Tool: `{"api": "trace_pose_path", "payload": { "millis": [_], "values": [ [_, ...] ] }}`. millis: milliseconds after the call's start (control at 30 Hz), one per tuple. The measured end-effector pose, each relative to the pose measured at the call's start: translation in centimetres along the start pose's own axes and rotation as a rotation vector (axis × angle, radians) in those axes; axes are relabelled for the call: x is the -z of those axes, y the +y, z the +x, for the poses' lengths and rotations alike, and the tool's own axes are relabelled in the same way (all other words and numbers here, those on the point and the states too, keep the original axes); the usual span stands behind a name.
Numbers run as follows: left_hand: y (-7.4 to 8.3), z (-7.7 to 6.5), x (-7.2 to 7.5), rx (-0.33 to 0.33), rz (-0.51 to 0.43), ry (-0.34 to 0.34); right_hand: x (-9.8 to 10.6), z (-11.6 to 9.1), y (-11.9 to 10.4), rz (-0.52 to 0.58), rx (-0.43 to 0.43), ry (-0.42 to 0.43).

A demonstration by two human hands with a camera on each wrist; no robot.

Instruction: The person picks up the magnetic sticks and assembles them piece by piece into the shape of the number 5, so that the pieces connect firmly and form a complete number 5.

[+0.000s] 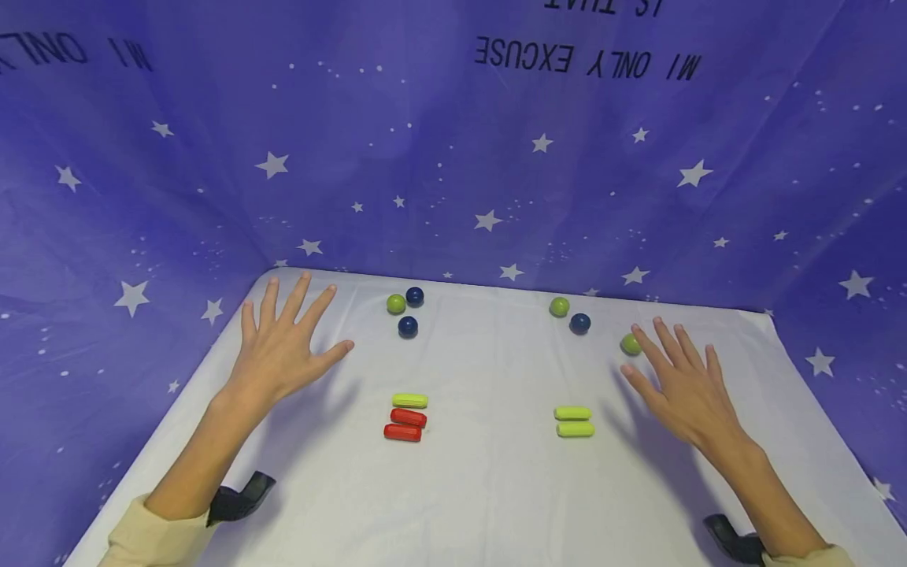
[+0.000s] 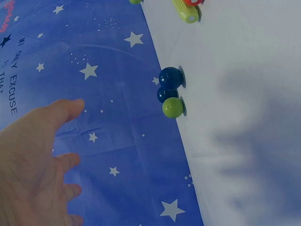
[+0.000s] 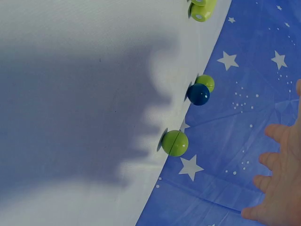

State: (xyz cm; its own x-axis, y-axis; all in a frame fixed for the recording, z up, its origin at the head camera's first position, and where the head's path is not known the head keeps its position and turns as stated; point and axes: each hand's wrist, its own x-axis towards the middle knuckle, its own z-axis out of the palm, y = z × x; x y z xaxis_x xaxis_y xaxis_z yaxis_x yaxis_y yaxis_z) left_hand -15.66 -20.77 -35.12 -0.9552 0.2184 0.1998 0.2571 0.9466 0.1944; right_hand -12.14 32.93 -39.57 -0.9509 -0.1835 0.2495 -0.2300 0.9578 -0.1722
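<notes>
My left hand (image 1: 279, 350) hovers over the left side of the white table with fingers spread, holding nothing. Right of it lie a green ball (image 1: 396, 304) and two dark blue balls (image 1: 407, 327). Over the right side my right hand (image 1: 687, 390) is likewise spread, its fingertips overlapping a green ball (image 1: 630, 344) in the head view. Another green ball (image 1: 559, 306) and a dark blue ball (image 1: 579, 324) sit to its left. Nearer the front are a yellow-green stick (image 1: 410, 401) above two red sticks (image 1: 402, 432), and two yellow-green sticks (image 1: 575, 429) farther right.
A white cloth covers the table (image 1: 489, 488). Purple-blue star-printed fabric (image 1: 439, 157) hangs behind it and along both sides. Each wrist wears a black strap piece (image 1: 241, 498), and both hands cast shadows on the cloth.
</notes>
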Motion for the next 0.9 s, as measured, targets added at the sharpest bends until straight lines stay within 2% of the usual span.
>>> {"api": "trace_pose_path", "payload": {
  "millis": [200,300,367,500,700,900],
  "values": [
    [0.3,0.3,-0.1,-0.021,-0.028,0.015,0.1,0.0,0.1,0.029,-0.005,0.000],
    [0.7,0.4,-0.5,-0.047,-0.105,0.030,0.0,0.2,0.3,0.090,-0.001,0.022],
    [1.1,0.5,-1.1,-0.071,-0.194,0.025,-0.1,0.3,0.6,0.152,-0.009,0.033],
    [2.2,0.4,-3.0,-0.097,-0.380,-0.044,-0.7,0.6,1.3,0.304,-0.073,0.026],
    [3.4,-0.1,-6.0,-0.131,-0.585,-0.149,-2.1,1.2,2.8,0.615,-0.241,0.003],
    [3.7,-0.1,-8.5,-0.179,-0.682,-0.224,-3.4,1.6,4.4,0.751,-0.365,-0.006]
  ]
}}
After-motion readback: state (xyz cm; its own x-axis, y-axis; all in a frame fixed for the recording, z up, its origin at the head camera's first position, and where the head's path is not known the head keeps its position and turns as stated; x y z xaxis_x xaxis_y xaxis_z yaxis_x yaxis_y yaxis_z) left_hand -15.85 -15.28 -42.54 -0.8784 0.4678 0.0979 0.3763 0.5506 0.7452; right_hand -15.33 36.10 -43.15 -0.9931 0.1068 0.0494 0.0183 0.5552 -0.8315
